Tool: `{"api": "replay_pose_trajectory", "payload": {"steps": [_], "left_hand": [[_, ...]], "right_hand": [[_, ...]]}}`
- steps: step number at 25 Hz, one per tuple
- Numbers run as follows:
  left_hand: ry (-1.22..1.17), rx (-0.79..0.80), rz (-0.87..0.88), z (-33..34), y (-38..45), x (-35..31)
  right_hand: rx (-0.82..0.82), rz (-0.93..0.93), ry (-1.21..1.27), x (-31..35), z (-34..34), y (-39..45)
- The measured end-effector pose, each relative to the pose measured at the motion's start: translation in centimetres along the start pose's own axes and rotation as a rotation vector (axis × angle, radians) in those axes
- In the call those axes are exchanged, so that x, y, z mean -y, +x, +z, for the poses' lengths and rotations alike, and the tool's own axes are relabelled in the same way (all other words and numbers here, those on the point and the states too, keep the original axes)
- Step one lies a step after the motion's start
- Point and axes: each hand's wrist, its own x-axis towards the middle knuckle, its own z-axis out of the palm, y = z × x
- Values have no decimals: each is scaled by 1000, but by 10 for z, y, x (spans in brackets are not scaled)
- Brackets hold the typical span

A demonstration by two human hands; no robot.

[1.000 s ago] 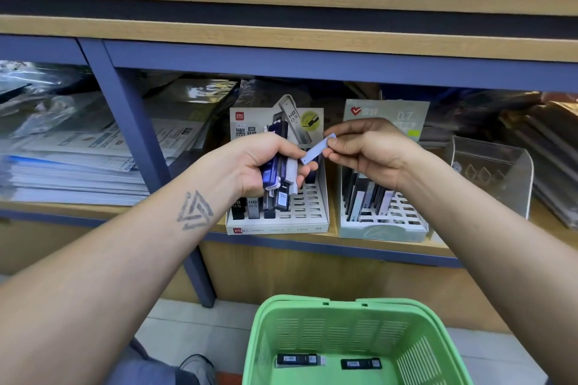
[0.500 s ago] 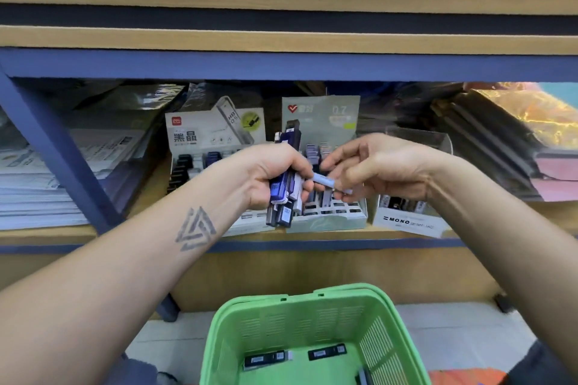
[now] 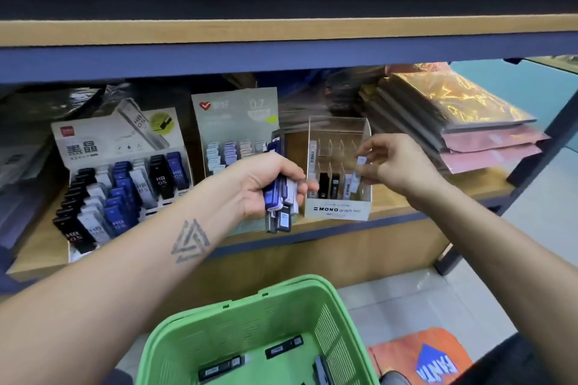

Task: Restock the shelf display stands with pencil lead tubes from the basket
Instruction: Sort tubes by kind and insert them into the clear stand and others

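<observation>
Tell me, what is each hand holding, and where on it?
The left hand grips a bundle of blue, white and black plastic lead tubes around their middles. The right hand pinches one pale, slim lead tube by its upper half.

Basket [image 3: 281,316] cut off — tube labels blurred.
</observation>
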Motion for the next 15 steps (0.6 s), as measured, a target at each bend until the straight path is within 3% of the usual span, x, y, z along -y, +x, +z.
{"api": "replay_pose_trajectory", "payload": {"steps": [7, 15], "left_hand": [[41, 12, -34, 10, 12, 17], [65, 23, -22, 6, 11, 21]], "right_hand": [[-120, -92, -221, -22, 7, -5], [-85, -85, -325, -27, 31, -7]]}}
